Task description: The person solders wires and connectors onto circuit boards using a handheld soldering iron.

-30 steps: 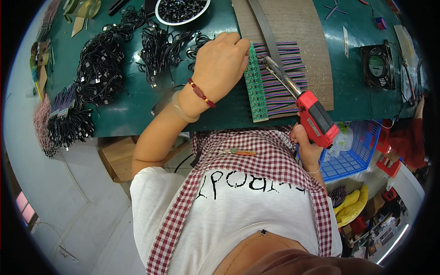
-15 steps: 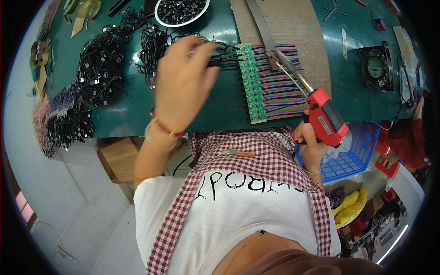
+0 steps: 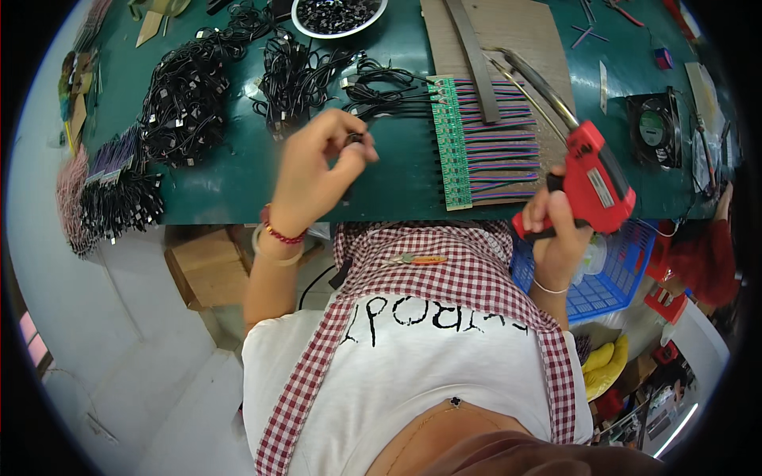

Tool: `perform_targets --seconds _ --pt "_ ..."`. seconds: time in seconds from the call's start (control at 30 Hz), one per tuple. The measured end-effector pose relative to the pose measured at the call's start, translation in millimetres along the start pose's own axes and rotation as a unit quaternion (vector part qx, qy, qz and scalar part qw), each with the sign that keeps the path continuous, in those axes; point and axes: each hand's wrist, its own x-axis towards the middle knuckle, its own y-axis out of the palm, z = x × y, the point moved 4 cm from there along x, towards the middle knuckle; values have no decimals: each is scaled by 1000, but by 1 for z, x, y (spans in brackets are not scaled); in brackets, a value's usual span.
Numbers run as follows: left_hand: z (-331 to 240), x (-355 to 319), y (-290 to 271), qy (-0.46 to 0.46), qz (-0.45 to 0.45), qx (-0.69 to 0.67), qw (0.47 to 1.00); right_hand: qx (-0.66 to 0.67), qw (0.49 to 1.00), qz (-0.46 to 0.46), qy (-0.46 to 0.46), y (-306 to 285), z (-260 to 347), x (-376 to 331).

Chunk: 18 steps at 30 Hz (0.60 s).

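The right hand (image 3: 556, 226) grips the red soldering gun (image 3: 591, 178) near the desk (image 3: 238, 182) edge, the left hand (image 3: 317, 170) pinches a black wire end (image 3: 355, 141), which should be brought steadily to the green board (image 3: 451, 143) further back.

Left hand (image 3: 317, 170) off the green board (image 3: 449, 143), now lifted, pinching perhaps a small black connector (image 3: 352, 140)

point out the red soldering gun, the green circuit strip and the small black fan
red soldering gun (image 3: 597, 176), head view, on its red body above the grip.
green circuit strip (image 3: 449, 143), head view, middle of the long green board.
small black fan (image 3: 653, 128), head view, on its round green hub.
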Motion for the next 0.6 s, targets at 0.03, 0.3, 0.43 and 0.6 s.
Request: perform_targets --seconds 0.03,0.3,0.43,0.6 --pt "1 2 15 -72 27 -234 969 -50 999 0 17 8 -2 1" --pt "-22 5 71 -102 100 -289 947 -158 985 65 -34 59 0 14" --pt "-27 4 74 -62 167 -160 971 -223 969 87 -62 58 -1 12" --pt "-34 6 76 9 121 -191 974 -272 951 117 -89 54 -2 10"
